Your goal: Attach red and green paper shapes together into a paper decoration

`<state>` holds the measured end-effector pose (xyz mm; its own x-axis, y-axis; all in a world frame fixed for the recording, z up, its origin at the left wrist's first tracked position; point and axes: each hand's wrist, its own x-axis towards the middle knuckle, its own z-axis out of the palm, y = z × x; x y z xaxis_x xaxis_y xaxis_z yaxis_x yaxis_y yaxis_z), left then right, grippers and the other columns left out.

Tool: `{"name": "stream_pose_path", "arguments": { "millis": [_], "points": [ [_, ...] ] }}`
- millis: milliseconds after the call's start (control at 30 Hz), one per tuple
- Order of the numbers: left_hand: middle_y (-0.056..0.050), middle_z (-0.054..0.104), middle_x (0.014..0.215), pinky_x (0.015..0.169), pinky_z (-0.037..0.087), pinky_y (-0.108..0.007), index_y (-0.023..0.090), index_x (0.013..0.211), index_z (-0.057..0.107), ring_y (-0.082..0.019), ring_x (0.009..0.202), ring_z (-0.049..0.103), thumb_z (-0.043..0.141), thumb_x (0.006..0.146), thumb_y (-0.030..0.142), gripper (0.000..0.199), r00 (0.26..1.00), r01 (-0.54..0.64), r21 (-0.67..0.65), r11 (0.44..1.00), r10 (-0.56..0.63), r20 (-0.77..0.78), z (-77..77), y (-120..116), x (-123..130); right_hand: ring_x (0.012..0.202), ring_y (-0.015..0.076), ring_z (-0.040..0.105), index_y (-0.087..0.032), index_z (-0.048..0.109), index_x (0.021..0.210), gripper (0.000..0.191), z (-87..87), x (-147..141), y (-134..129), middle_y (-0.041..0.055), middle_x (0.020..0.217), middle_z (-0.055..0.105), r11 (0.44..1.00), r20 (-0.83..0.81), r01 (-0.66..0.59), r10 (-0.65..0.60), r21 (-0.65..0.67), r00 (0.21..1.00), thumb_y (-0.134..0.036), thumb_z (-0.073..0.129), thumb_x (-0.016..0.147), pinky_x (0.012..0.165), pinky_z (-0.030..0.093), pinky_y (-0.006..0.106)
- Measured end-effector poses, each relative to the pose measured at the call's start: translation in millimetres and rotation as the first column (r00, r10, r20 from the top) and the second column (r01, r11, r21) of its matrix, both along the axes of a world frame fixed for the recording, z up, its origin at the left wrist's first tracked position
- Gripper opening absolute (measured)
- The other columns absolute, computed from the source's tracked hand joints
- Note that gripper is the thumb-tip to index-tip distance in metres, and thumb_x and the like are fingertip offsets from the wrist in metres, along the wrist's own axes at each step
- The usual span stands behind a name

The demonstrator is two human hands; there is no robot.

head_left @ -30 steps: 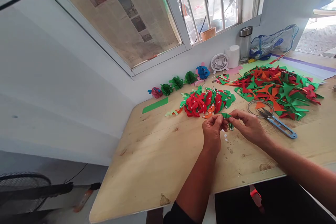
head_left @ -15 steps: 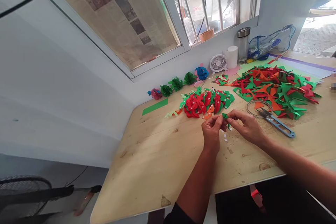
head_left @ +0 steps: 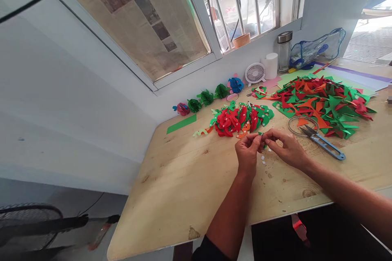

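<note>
My left hand [head_left: 247,153] pinches a small green paper piece [head_left: 260,133], mostly hidden by the fingers. My right hand [head_left: 283,147] meets it fingertip to fingertip, closed on the same piece from the right. Just beyond my hands lies a heap of red and green paper cutouts [head_left: 228,122] with small white squares on them. A few white bits [head_left: 263,161] are scattered on the table beneath my fingers. To the right, blue-handled thread snips [head_left: 326,144] rest beside a metal ring [head_left: 290,129].
The wooden table [head_left: 171,187] holds a big pile of paper scraps [head_left: 324,102] at the right. Along the wall stand paper ornaments [head_left: 206,97], a small white fan [head_left: 255,74], a white roll [head_left: 271,66], a glass bottle [head_left: 284,53] and a clear pouch [head_left: 318,51].
The fingers of my right hand have shifted slightly left, closer to my left fingertips. Less of the green piece shows between them now.
</note>
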<state>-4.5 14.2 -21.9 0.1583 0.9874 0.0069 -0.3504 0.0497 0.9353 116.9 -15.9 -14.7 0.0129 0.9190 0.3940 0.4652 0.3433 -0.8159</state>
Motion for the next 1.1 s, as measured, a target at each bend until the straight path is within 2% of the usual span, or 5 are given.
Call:
{"name": "stream_pose_path", "arguments": {
  "millis": [200, 433, 700, 933, 1100],
  "points": [
    [0.002, 0.055, 0.051, 0.046, 0.036, -0.02, 0.013, 0.071, 0.062, -0.006, 0.043, 0.046, 0.071, 0.063, 0.036, 0.026, 1.0, -0.014, -0.032, 0.999, 0.015, 0.019, -0.5, 2.1, -1.8, 0.062, 0.0142, 0.057, -0.02, 0.06, 0.076, 0.014, 2.5, -0.9, -2.2, 0.0012, 0.067, 0.064, 1.0, -0.008, -0.005, 0.005, 0.0, 1.0, -0.023, 0.048, 0.081, 0.059, 0.045, 0.026],
    [0.005, 0.051, 0.045, 0.04, 0.028, -0.019, 0.012, 0.069, 0.061, -0.004, 0.037, 0.04, 0.07, 0.063, 0.031, 0.021, 0.999, 0.041, -0.054, 0.998, -0.041, 0.011, 1.5, 1.9, -4.3, 0.059, 0.0142, 0.053, -0.02, 0.06, 0.073, 0.02, 4.4, 4.5, -1.8, 0.0008, 0.064, 0.061, 0.974, 0.024, 0.226, -0.225, -0.004, 0.974, -0.03, 0.046, 0.084, 0.054, 0.04, 0.026],
    [0.005, 0.049, 0.042, 0.039, 0.027, -0.019, 0.013, 0.066, 0.061, -0.004, 0.036, 0.038, 0.072, 0.058, 0.034, 0.025, 0.997, 0.06, -0.12, 0.991, -0.053, 0.06, 1.1, 4.0, -3.8, 0.075, 0.0178, 0.06, -0.02, 0.063, 0.087, 0.019, 1.9, 4.2, 1.6, 0.0047, 0.082, 0.068, 0.995, 0.017, 0.099, -0.099, -0.017, 0.995, -0.033, 0.05, 0.082, 0.065, 0.045, 0.03],
    [0.005, 0.048, 0.042, 0.04, 0.028, -0.019, 0.014, 0.067, 0.062, -0.004, 0.037, 0.038, 0.072, 0.058, 0.036, 0.026, 0.996, 0.082, -0.076, 0.994, -0.08, 0.033, -1.4, 4.1, -2.7, 0.062, 0.0152, 0.056, -0.021, 0.061, 0.072, 0.021, 4.6, 3.0, 1.1, 0.0008, 0.065, 0.063, 0.993, -0.023, 0.093, -0.094, -0.071, 0.995, -0.039, 0.052, 0.08, 0.059, 0.043, 0.029],
    [0.004, 0.051, 0.049, 0.043, 0.032, -0.019, 0.013, 0.068, 0.064, -0.004, 0.041, 0.041, 0.07, 0.062, 0.04, 0.028, 0.998, 0.044, -0.05, 0.998, -0.046, -0.031, -1.1, 4.2, -2.7, 0.059, 0.0137, 0.053, -0.019, 0.06, 0.071, 0.03, 2.8, 4.9, 2.7, 0.0006, 0.063, 0.059, 0.986, -0.229, 0.031, -0.068, -0.162, 0.971, -0.048, 0.056, 0.076, 0.054, 0.042, 0.026]
  ]
}}
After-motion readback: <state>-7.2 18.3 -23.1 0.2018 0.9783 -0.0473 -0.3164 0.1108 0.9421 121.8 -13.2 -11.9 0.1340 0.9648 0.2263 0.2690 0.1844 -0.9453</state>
